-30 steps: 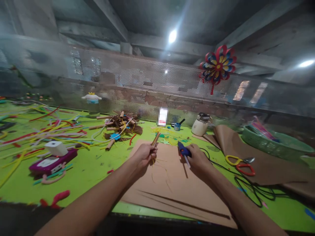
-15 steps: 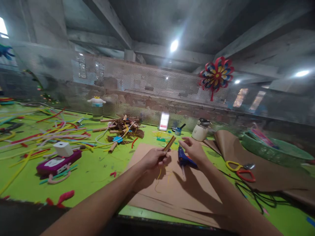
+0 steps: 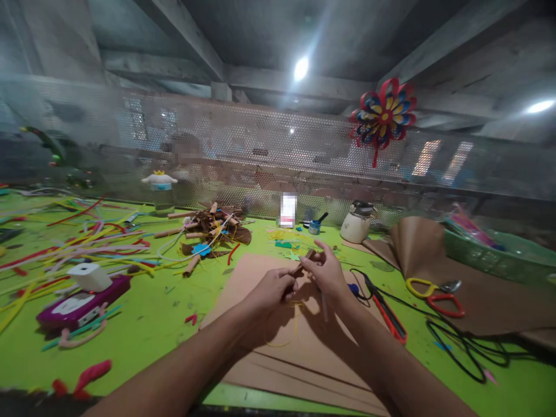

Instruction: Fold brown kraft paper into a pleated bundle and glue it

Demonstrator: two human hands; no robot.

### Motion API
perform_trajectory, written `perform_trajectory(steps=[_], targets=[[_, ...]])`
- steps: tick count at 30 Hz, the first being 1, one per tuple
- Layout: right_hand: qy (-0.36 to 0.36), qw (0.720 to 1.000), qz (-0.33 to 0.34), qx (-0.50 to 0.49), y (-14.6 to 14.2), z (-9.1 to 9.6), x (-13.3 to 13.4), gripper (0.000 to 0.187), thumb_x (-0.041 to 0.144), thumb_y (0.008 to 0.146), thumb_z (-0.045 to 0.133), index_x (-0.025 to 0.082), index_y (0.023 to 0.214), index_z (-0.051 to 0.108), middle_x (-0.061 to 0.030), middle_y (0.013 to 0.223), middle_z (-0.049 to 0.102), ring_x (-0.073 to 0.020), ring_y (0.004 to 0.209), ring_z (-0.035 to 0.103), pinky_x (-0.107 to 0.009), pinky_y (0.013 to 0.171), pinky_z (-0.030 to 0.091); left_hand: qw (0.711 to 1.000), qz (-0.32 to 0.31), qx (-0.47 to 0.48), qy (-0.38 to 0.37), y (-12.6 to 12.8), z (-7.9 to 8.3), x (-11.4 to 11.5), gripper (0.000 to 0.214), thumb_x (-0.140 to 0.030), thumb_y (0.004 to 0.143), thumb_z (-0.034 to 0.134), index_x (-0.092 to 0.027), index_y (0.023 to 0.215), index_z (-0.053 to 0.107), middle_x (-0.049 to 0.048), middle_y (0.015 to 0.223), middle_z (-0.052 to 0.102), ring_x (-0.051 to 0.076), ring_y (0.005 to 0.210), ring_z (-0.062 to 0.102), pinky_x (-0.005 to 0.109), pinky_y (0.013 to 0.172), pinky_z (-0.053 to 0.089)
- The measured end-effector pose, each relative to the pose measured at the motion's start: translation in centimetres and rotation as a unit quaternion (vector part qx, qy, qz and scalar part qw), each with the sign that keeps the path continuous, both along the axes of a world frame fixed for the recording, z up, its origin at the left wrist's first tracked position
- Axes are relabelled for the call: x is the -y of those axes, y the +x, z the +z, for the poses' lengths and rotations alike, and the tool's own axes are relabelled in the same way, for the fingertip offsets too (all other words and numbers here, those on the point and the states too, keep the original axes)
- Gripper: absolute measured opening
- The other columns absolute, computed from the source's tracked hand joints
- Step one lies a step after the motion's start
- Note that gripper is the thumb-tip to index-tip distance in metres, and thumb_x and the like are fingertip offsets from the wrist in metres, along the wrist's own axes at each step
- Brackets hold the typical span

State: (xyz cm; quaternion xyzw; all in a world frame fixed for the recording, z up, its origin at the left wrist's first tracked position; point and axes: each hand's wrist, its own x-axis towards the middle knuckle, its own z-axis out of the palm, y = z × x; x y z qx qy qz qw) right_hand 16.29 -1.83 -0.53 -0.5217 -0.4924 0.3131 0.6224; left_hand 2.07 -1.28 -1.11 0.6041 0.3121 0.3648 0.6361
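Note:
My left hand (image 3: 271, 288) is closed around a thin brown paper stick (image 3: 304, 263) held over the brown paper sheet (image 3: 260, 347). My right hand (image 3: 324, 272) meets it from the right, its fingers pinched on the stick's far end. The blue glue gun (image 3: 354, 288) lies on the sheet just behind my right wrist, mostly hidden, with its black cord (image 3: 456, 339) trailing right. Thin yellow strands (image 3: 291, 324) hang below my hands.
The green table (image 3: 152, 301) carries scattered coloured pipe cleaners (image 3: 87, 243), a purple device with a white box (image 3: 80, 292), a heap of brown rolls (image 3: 212, 226), a white kettle (image 3: 356, 221), yellow and red scissors (image 3: 434, 292), an orange-handled tool (image 3: 388, 315), rolled brown paper (image 3: 417, 243) and a green basket (image 3: 499, 255).
My right hand let go of the glue gun, left it on the paper and came across to the stick in my left hand. The view shifted slightly.

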Motion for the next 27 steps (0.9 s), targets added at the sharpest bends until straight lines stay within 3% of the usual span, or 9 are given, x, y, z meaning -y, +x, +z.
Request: perform_trajectory(steps=[6,13,21,27], targets=[[0.026,0.999,0.032,-0.033,-0.03,0.09,0.19,0.058,0.035,0.065,0.067,0.014,0.115,0.047,0.0034,0.066,0.053,-0.0122,0.057,0.051,-0.025,0.052,0.043,0.999,0.019,-0.01,-0.041,0.1,0.31,0.34,0.013,-0.021,0.066,0.046,-0.012,0.067,0.056,-0.0026,0.05,0.04,0.007,0.043,0.031,0.023,0.045,0.02],[0.042,0.998,0.021,-0.028,-0.62,-0.23,0.26,0.046,0.035,0.064,0.069,0.013,0.102,0.056,0.0033,0.061,0.054,-0.0109,0.049,0.049,-0.025,0.048,0.041,0.999,-0.002,-0.016,-0.046,0.35,-0.08,0.2,0.04,-0.055,0.075,0.05,-0.015,0.077,0.054,-0.0052,0.049,0.04,0.006,0.041,0.03,0.02,0.042,0.019],[0.032,0.997,0.046,-0.057,-0.81,-0.46,0.5,0.052,0.04,0.062,0.072,0.014,0.103,0.053,0.0051,0.059,0.052,-0.0103,0.048,0.048,-0.024,0.045,0.04,0.999,-0.014,-0.045,-0.021,0.0,0.0,0.28,0.038,-0.054,0.078,0.049,-0.016,0.077,0.049,-0.0068,0.048,0.041,0.004,0.036,0.03,0.02,0.039,0.019],[0.025,0.997,0.049,-0.047,-0.68,-0.18,0.61,0.039,0.044,0.071,0.064,0.014,0.094,0.057,0.0042,0.057,0.052,-0.0095,0.046,0.049,-0.022,0.042,0.039,0.998,-0.009,-0.067,0.011,-0.03,-0.27,0.1,0.038,-0.054,0.078,0.047,-0.017,0.075,0.048,-0.0054,0.049,0.044,0.005,0.036,0.034,0.02,0.039,0.022]])
